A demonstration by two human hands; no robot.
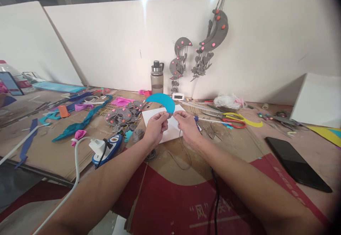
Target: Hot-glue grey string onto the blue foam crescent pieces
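Note:
A blue crescent-shaped cutout point(163, 101) is held up over a white sheet point(172, 132). My left hand point(156, 126) is closed, its thumb and forefinger pinching the crescent near its lower tip. Close beside it, my right hand point(188, 125) is also closed in a pinch at that tip. From the right hand a thin grey cord point(189, 158) loops down onto the cardboard; the exact spot between the fingertips is too small to make out. A ball of grey yarn point(138, 134) lies left of the sheet.
Grey crescents with pink dots point(119, 116) lie at left; similar hangings point(220, 28) hang on the white board. A bottle point(157, 78), scissors point(236, 121), a phone point(295, 164) and a power strip point(113, 146) with a white cable stand or lie around.

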